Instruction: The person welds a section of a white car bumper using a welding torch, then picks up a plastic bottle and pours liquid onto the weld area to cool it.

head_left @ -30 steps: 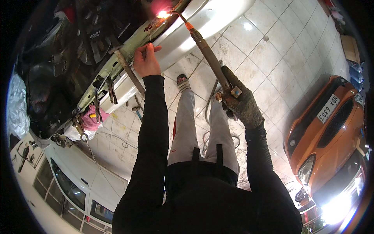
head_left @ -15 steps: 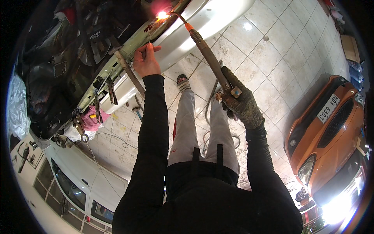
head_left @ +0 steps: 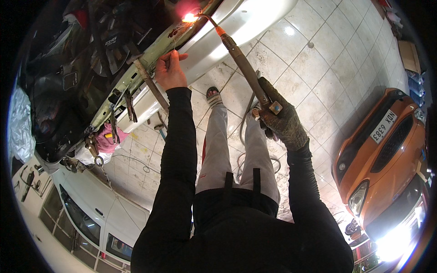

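My gloved right hand point(head_left: 283, 119) grips the handle end of a gas welding torch point(head_left: 243, 63). The torch's bent tip reaches up to a bright glow on the pale green edge of a car body point(head_left: 150, 61). My bare left hand point(head_left: 171, 70) pinches a thin filler wire point(head_left: 175, 42) between thumb and fingers, and the wire runs up toward the glow. The glare hides the exact spot where flame, wire and metal come together. A flat metal bar point(head_left: 152, 85) leans across the car's edge just beside my left hand.
Below the edge curves a white body panel point(head_left: 268, 13). A hose point(head_left: 246, 116) trails over the tiled floor between my legs. A hammer point(head_left: 161, 130) lies near the panel. A pink cloth and chain hang lower left. An orange car point(head_left: 387, 145) stands right, a white car point(head_left: 102, 204) left.
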Demonstrator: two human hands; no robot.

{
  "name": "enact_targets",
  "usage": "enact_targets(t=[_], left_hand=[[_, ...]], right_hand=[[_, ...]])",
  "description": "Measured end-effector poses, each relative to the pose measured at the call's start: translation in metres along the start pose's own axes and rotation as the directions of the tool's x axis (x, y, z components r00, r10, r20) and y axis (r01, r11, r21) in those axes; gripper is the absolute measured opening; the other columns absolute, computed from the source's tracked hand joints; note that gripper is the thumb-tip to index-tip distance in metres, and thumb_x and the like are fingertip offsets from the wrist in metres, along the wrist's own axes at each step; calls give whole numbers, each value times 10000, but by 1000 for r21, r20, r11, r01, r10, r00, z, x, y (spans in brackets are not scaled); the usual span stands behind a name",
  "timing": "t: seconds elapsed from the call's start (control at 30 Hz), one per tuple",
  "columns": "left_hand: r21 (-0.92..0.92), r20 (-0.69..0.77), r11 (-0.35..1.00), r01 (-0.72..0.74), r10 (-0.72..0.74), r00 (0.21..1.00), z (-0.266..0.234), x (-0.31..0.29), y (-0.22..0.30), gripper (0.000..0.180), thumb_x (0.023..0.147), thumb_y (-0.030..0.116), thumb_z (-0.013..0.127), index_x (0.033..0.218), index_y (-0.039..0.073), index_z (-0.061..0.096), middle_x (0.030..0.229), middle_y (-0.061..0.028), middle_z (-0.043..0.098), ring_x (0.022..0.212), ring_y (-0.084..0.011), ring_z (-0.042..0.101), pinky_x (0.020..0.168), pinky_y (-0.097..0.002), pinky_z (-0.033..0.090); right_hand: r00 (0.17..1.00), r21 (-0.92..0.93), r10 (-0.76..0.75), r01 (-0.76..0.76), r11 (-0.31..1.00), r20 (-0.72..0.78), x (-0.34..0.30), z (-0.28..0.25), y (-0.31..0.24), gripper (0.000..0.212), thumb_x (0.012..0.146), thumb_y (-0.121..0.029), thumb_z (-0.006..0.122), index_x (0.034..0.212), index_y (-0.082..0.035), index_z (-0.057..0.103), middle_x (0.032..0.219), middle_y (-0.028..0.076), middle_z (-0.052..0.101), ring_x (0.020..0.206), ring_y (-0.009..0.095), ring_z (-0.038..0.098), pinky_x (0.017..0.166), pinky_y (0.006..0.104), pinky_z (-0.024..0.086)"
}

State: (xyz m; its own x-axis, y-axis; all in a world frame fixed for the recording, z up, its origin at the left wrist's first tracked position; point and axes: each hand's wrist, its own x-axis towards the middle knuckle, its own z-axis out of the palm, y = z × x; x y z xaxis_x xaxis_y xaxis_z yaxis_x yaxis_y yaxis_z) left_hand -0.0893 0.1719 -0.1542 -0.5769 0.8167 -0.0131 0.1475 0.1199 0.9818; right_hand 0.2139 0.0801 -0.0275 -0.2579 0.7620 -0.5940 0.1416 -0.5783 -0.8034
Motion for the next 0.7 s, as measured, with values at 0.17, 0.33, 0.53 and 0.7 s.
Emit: enact_targets(t=[0.17,0.33,0.53,0.7], left_hand=[[27,7,1000,7,-7,1000,0,0,2,78,1002,100,681,992,24,664,826,-99,770,766,-129,725,801,-256,511],[23,0,999,26,-26,1000,0,1,1,94,1006,117,679,1002,24,664,812,-111,780,755,-101,695,803,-247,501],[25,-2,999,20,-20,1000,2,-1,5,94,1007,117,678,996,25,662,809,-113,776,756,-105,698,803,-248,502],[44,3,999,5,-6,1000,2,0,5,89,1008,114,675,983,30,660,807,-105,777,748,-104,702,802,-247,504]], right_hand=[[999,-24,-51,51,998,-7,0,1,2,687,968,-119,676,1612,-150,437,993,71,670,802,127,621,716,300,548],[997,-51,-79,78,996,-15,1,1,6,695,967,-128,685,1614,-158,435,1019,82,673,817,130,626,728,305,554],[1000,30,-2,2,1000,3,-1,1,2,734,943,-80,647,1633,-131,400,996,42,662,783,91,594,685,269,528],[1000,27,-2,2,1000,3,-1,1,3,740,942,-75,641,1637,-136,393,972,30,653,763,95,591,659,270,525]])
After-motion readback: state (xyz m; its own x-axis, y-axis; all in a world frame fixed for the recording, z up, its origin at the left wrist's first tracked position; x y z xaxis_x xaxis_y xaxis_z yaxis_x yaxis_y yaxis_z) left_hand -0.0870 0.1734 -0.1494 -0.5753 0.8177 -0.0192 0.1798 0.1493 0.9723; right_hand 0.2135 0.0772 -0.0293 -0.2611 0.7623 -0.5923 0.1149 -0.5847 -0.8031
